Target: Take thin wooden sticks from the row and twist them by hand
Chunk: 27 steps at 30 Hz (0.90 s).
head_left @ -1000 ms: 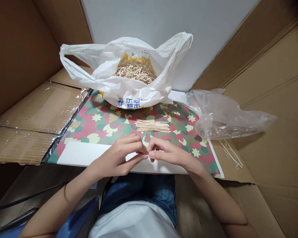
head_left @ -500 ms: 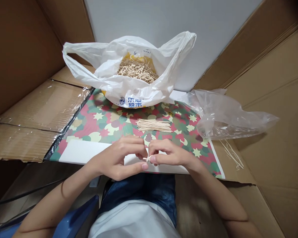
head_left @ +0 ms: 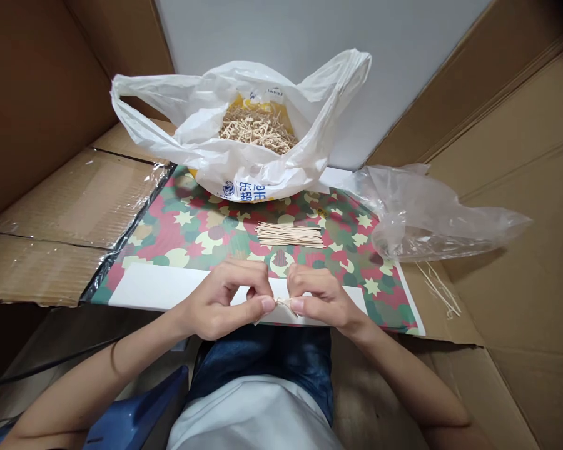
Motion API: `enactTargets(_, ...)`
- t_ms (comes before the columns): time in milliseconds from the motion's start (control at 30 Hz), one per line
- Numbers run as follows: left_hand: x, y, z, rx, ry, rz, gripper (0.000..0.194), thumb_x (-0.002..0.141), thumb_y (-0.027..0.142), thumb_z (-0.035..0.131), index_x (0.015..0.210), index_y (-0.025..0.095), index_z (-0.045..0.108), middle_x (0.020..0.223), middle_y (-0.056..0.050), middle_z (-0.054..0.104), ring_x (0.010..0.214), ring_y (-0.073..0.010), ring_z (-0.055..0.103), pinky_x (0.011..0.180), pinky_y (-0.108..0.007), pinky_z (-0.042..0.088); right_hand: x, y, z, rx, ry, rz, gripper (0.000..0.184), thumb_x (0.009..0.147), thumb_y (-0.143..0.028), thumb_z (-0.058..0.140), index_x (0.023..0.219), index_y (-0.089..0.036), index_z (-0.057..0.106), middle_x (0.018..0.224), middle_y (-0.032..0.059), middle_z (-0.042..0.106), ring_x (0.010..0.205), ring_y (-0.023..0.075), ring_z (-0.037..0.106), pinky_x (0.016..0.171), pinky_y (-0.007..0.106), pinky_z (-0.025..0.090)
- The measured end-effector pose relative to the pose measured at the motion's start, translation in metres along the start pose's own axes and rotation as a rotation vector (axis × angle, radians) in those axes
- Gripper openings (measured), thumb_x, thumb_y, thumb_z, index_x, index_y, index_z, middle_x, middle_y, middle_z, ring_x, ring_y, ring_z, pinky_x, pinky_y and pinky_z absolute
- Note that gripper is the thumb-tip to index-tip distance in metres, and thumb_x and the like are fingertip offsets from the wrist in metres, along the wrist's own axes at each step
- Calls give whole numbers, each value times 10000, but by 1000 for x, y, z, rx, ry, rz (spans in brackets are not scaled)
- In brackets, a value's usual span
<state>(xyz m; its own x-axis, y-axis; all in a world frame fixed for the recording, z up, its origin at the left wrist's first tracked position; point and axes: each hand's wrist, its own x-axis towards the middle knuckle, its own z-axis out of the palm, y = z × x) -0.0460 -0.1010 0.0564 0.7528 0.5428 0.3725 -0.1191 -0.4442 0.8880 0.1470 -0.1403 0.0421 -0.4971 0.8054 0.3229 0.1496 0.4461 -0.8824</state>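
Observation:
My left hand [head_left: 228, 297] and my right hand [head_left: 316, 297] meet at the near edge of the table, fingers curled. Between their fingertips they pinch a small bundle of thin wooden sticks [head_left: 284, 304]. Just beyond the hands a neat pile of the same sticks [head_left: 288, 235] lies flat on the star-patterned mat [head_left: 187, 231]. Behind it stands a white plastic shopping bag [head_left: 244, 156], open at the top and full of small pale wooden pieces.
A crumpled clear plastic bag [head_left: 426, 215] lies at the mat's right edge, with a few loose sticks [head_left: 438, 290] on the cardboard beside it. Cardboard walls [head_left: 520, 187] close in on left and right. A white strip [head_left: 159, 290] runs along the mat's near edge.
Both hands have drawn slightly toward me and curled tighter. The small bundle of sticks now shows between the fingertips.

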Motion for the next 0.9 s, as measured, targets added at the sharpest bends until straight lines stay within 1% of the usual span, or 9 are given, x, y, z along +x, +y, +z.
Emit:
enactTargets(33,0,0,0,18,-16,7,208,820,153,503,617,136,540,505,7,491,520,-95,395,536,-233,325,-1,0,-1,-6,-2,5,315,864,-321,455,581,-184,432,547,-28,441,586,115,387,595,261,324)
enactTargets(100,0,0,-2,99,-64,27,185,825,149,504,646,134,548,546,-3,512,543,-99,410,557,-236,334,-3,-1,-5,-40,-57,37,312,885,-328,425,610,-183,448,577,-24,461,612,117,408,627,261,336)
enactTargets(200,1,0,-4,275,-150,41,167,842,160,494,688,134,555,608,-16,522,583,-110,426,588,-247,335,0,-6,-15,-154,-199,168,244,910,-348,400,762,-184,503,734,-7,533,723,124,458,692,256,354)
enactTargets(267,2,1,-5,347,-191,54,172,858,166,474,706,138,550,635,-21,524,608,-117,433,606,-252,335,4,-11,-19,-239,-274,243,230,917,-373,389,835,-191,503,803,-4,537,770,128,467,702,251,355)
enactTargets(367,3,1,-5,389,-221,69,166,865,157,460,723,139,544,655,-24,521,627,-120,437,623,-251,338,10,-15,-21,-293,-399,254,269,926,-383,363,786,-184,479,766,-9,500,741,125,458,688,247,351)
enactTargets(467,4,2,-5,378,-259,55,155,868,156,462,755,143,568,676,-30,536,651,-124,455,643,-250,347,13,-15,-19,-165,-499,270,283,931,-347,353,728,-178,456,740,-15,501,718,113,478,690,239,365)
enactTargets(567,3,3,-5,321,-301,47,146,871,156,469,830,161,608,717,-36,574,694,-127,485,668,-244,358,12,-15,-17,-31,-526,326,267,933,-284,335,724,-177,462,740,-18,532,721,106,510,697,233,381)
enactTargets(733,1,4,-5,247,-275,0,140,862,159,489,803,142,616,707,-37,600,674,-119,506,652,-231,371,10,-21,-16,-52,-499,300,267,914,-209,338,684,-177,470,713,-15,525,727,106,497,706,235,385)
enactTargets(900,1,3,-4,245,-233,26,155,860,160,480,747,139,584,676,-29,578,636,-117,492,627,-229,371,12,-26,-14,-50,-486,390,322,935,-347,334,699,-179,475,722,-15,539,734,114,516,708,245,390)
